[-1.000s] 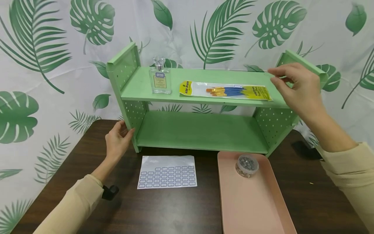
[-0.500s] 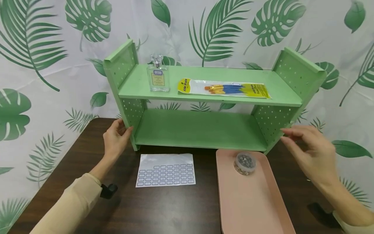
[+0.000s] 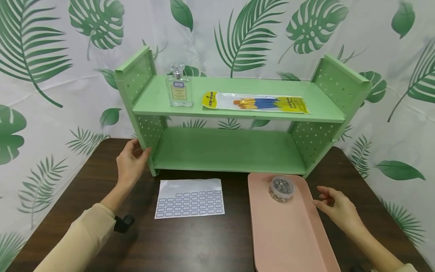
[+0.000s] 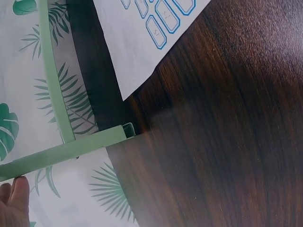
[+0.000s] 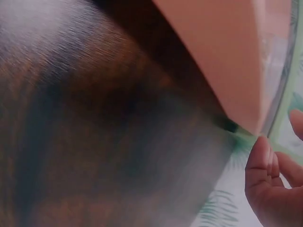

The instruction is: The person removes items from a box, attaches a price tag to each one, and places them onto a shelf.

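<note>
A green two-tier shelf (image 3: 231,151) with perforated side panels stands at the back of the table. My left hand (image 3: 131,161) holds the front edge of its left side panel between thumb and fingers; the left wrist view shows fingertips (image 4: 20,191) right at that green edge. My right hand (image 3: 338,208) holds nothing and hovers by the right rim of a pink tray (image 3: 289,234), fingers loosely bent. Inside the tray's far end sits a round clear tub (image 3: 281,188) of small grey and brown bits. On the upper tier are a glass perfume bottle (image 3: 179,87) and a packet of artist brushes (image 3: 256,103).
A sheet of blue-bordered labels (image 3: 189,199) lies on the dark wooden table (image 3: 200,249), left of the tray. Small labels of the same kind show on the bottle and the packet. A leaf-patterned cloth (image 3: 258,22) hangs behind.
My right hand has come down from the shelf's upper right, past its right panel, to beside the tray. My left hand has stayed on the left panel.
</note>
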A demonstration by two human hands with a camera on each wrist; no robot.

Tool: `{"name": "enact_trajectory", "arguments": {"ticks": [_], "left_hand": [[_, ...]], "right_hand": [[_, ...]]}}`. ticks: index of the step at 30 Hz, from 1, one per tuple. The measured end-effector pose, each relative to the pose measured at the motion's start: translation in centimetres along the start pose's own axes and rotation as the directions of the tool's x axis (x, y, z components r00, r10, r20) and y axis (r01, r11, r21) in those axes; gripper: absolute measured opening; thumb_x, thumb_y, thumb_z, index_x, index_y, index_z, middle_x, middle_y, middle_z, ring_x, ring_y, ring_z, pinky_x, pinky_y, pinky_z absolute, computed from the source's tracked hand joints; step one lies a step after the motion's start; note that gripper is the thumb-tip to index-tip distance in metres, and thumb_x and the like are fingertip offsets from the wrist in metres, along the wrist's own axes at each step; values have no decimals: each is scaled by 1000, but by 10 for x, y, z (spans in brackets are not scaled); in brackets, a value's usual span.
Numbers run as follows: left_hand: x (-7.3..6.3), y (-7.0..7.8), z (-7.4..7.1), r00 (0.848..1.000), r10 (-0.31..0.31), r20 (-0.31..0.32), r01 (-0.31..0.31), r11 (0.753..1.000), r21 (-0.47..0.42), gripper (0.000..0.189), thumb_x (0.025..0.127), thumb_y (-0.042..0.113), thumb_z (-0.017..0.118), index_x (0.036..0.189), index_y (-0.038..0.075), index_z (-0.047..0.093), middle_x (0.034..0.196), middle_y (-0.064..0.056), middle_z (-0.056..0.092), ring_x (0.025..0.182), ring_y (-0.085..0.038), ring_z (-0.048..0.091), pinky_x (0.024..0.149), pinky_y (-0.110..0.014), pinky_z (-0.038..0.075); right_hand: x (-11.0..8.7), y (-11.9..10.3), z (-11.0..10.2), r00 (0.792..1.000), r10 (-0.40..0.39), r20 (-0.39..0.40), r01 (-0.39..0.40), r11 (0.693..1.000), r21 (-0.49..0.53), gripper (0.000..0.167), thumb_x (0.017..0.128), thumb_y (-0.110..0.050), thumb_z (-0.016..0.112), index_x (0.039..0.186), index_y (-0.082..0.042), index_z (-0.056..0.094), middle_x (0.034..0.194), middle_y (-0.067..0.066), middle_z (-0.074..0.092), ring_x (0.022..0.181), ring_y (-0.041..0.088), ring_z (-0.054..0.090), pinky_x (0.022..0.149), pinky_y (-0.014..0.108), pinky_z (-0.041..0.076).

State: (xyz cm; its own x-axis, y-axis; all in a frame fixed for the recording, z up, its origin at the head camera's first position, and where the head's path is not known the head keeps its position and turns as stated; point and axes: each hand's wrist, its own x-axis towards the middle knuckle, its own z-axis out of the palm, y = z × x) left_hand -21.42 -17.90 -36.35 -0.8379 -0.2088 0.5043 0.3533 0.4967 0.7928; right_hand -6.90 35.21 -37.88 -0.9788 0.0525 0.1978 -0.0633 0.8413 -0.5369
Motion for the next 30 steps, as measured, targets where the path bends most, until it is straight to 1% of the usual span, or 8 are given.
{"name": "enact_trajectory", "arguments": {"ticks": [3, 6, 9, 14, 18, 24, 28, 30], "left_hand": [[-2, 1, -1, 1000, -31, 2, 31, 999, -26, 44, 85, 4, 67, 125, -5, 52, 118, -22, 61, 103, -35, 62, 76, -4, 45], [-6, 4, -3, 998, -63, 8, 64, 996, -62, 50, 84, 5, 68, 130, -2, 48, 123, -18, 57, 110, -31, 58, 86, -17, 49], [-15, 6, -5, 994, -105, -1, 104, 990, -97, 56, 84, 6, 69, 135, 1, 44, 128, -14, 52, 116, -26, 53, 92, -27, 48], [-36, 10, -5, 984, -174, -25, 168, 973, -157, 56, 85, 5, 67, 135, 3, 43, 127, -7, 49, 112, -13, 50, 92, -18, 47], [-55, 17, -3, 978, -207, -1, 201, 952, -230, 51, 85, 2, 66, 132, 0, 45, 122, -6, 50, 105, -7, 51, 86, -10, 46], [-80, 29, 8, 961, -247, 122, 273, 913, -304, 49, 87, 1, 63, 132, -2, 44, 124, -12, 50, 107, -11, 52, 87, -8, 44], [-93, 36, 22, 950, -208, 231, 279, 898, -339, 50, 87, -1, 63, 132, -5, 43, 128, -17, 49, 110, -11, 52, 89, -10, 44], [-98, 42, 30, 939, -190, 288, 289, 888, -357, 49, 87, -1, 64, 131, -4, 43, 129, -18, 49, 110, -11, 53, 91, -13, 45]], "right_hand": [[-2, 4, 6, 999, 29, 43, -29, 1000, 7, 46, 82, -6, 70, 119, 14, 53, 93, 17, 61, 69, -8, 47, 57, 18, 46], [-3, 6, 10, 997, 41, 65, -42, 999, 7, 48, 81, -6, 71, 120, 15, 52, 93, 17, 61, 69, -7, 48, 58, 19, 46], [-3, 7, 11, 994, 62, 91, -63, 998, 9, 50, 82, -8, 71, 122, 15, 51, 94, 18, 62, 70, -5, 49, 59, 20, 47], [-1, 7, 13, 990, 80, 115, -82, 997, 9, 52, 81, -7, 72, 123, 14, 51, 93, 16, 61, 70, -3, 49, 58, 21, 45], [0, 6, 14, 990, 81, 117, -82, 997, 4, 51, 80, -4, 71, 123, 13, 51, 92, 15, 61, 69, -2, 48, 59, 22, 44], [1, 4, 16, 989, 90, 121, -93, 996, 14, 50, 81, -5, 70, 123, 13, 51, 91, 12, 59, 69, 1, 46, 58, 21, 41], [0, 6, 17, 989, 94, 111, -95, 995, 9, 49, 82, -5, 69, 123, 12, 51, 89, 9, 57, 68, 1, 44, 57, 21, 39], [-2, 6, 18, 991, 92, 100, -93, 996, 2, 47, 82, -3, 69, 123, 11, 52, 87, 7, 56, 68, 0, 44, 56, 21, 38]]}}
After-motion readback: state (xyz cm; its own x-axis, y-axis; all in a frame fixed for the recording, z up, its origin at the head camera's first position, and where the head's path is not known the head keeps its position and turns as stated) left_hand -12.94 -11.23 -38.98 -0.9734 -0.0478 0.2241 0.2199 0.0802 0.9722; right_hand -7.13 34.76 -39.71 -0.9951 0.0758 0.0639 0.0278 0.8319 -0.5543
